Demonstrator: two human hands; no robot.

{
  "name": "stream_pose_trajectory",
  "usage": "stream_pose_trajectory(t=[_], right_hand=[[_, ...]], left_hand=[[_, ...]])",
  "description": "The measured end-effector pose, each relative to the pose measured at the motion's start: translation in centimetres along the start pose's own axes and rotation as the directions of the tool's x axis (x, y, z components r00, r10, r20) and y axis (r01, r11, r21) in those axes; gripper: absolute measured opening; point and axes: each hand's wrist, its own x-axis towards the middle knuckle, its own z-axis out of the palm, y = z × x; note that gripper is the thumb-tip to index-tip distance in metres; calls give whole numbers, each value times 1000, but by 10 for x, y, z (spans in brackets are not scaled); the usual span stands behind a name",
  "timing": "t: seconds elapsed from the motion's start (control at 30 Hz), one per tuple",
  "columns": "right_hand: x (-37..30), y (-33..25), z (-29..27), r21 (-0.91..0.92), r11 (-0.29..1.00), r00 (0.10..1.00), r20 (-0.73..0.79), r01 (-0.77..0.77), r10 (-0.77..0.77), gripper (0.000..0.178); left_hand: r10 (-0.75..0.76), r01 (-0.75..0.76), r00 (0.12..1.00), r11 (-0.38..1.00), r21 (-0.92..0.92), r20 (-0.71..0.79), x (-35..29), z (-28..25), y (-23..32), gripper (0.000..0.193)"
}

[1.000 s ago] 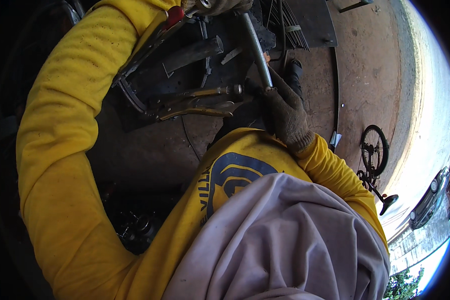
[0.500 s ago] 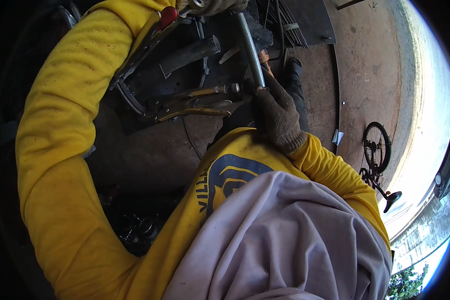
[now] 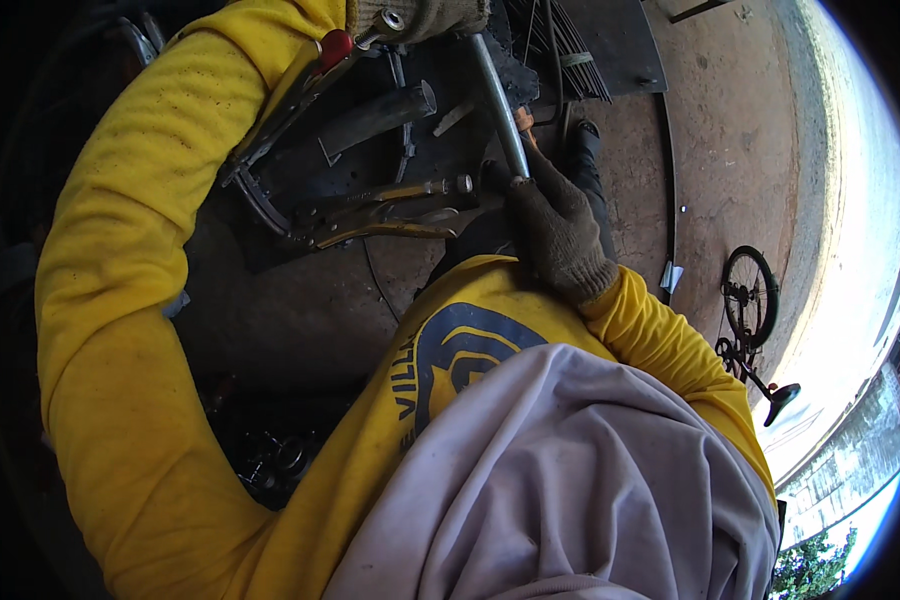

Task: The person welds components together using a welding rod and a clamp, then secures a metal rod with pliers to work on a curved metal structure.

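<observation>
A slim metal pipe [image 3: 498,100] runs slanting between my two gloved hands. My right hand [image 3: 560,235], in a brown knit glove, is closed around its near end. At the far end, my left hand [image 3: 425,15], in a similar glove, appears curled over the pipe; the picture's upper edge cuts off part of its fingers. An orange piece [image 3: 524,120] sits just beyond my right fingers. By my left wrist is a clamp with a red tip [image 3: 334,48]. Locking pliers [image 3: 390,232] with yellowish handles lie left of my right hand.
A thicker dark tube [image 3: 380,120] rests on the dark work surface. A bundle of thin rods [image 3: 570,55] lies at the far side. A bicycle [image 3: 750,300] stands at the right on the brown floor [image 3: 710,150]. Dark machinery parts [image 3: 280,455] sit at the lower left.
My left hand and the pipe's far end have shifted slightly nearer and to the left. My right hand keeps its grip, almost unmoved.
</observation>
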Motion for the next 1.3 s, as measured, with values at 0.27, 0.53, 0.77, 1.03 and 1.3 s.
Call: stream_pose_trajectory(t=[0.27, 0.53, 0.77, 1.03, 1.3], right_hand=[[-1, -17, -6, -264, 964, 999, -42, -43, 33, 49], [1, 1, 5, -112, 993, 998, -44, 31, -37, 53], [-2, 4, 13, -35, 999, 1000, -11, 3, -3, 54], [3, 20, 24, -16, 996, 995, -46, 83, -83, 61], [12, 43, 32, -124, 975, 975, -102, 185, -198, 84]], left_hand=[[-703, 697, 667, 469, 542, -248, 38, 7, 78, 26], [-812, 705, 542, 297, 644, -218, 44, 6, 76, 22], [-893, 812, 375, 185, 554, -251, 40, 13, 79, 20], [-914, 743, 369, 179, 645, -171, 58, 2, 93, 20], [-977, 854, 153, 55, 517, -150, 64, -2, 93, 19]])
